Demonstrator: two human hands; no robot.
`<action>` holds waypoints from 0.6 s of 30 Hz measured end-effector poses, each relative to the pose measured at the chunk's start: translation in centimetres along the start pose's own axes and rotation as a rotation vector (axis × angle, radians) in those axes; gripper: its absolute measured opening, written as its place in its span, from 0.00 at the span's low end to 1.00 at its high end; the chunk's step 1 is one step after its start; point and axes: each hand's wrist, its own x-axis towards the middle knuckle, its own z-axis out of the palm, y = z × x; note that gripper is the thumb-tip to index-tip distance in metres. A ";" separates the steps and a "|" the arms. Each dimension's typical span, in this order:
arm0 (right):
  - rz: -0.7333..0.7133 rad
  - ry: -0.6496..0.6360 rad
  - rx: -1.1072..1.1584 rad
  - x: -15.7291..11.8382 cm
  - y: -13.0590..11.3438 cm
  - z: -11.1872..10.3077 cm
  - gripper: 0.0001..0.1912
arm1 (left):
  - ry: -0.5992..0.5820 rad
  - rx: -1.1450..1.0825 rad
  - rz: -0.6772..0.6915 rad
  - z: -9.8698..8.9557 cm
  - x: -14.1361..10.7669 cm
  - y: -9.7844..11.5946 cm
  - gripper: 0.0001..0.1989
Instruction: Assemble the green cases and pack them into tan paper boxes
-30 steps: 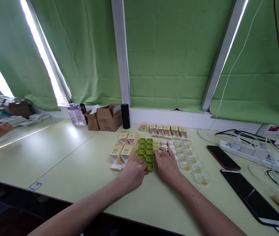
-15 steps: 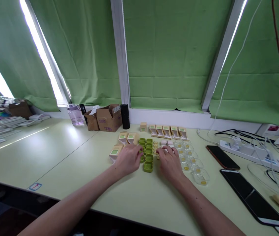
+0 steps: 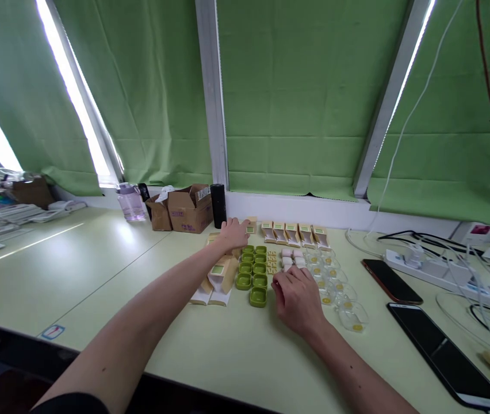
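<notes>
Reaching with left hand (image 3: 233, 234) just beside the small box (image 3: 252, 226), curling right hand (image 3: 298, 299) near the front green tray (image 3: 257, 304); cannot tell whether gripping anything with either.

Square cups (image 3: 257, 298) were plain olive green. Cartons (image 3: 229, 275) were tan outside and white inside, with green labels (image 3: 217, 269). Small pieces (image 3: 271, 263) were pale yellow; the blocks (image 3: 287, 260), pinkish white. Clear covers (image 3: 352, 315) were colourless with yellow spots (image 3: 358, 328). Tabletop (image 3: 223, 351) was pale yellow-green, curtains (image 3: 292, 86) plain green. Bottle (image 3: 131, 203) showed a lilac tint; the cylinder (image 3: 218, 206) was black.
</notes>
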 end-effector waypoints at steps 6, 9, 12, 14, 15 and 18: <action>-0.007 0.043 0.034 0.0 -0.1 0.0 0.09 | -0.112 0.012 -0.062 2.6 3.8 0.7 0.33; -0.001 0.051 0.054 0.0 -0.1 0.0 0.09 | -0.124 0.006 -0.081 3.5 5.1 0.9 0.33; 0.008 0.062 0.074 0.1 -0.1 0.0 0.09 | -0.125 0.006 -0.085 4.0 6.2 1.0 0.35; 0.012 0.065 0.075 0.1 -0.2 0.1 0.09 | -0.132 0.011 -0.081 4.1 6.6 1.0 0.35; 0.011 0.063 0.069 0.1 -0.3 0.1 0.09 | -0.135 0.014 -0.077 4.1 6.8 1.0 0.34; 0.004 0.061 0.043 0.2 -0.3 0.0 0.08 | -0.131 0.027 -0.054 4.0 7.0 0.9 0.30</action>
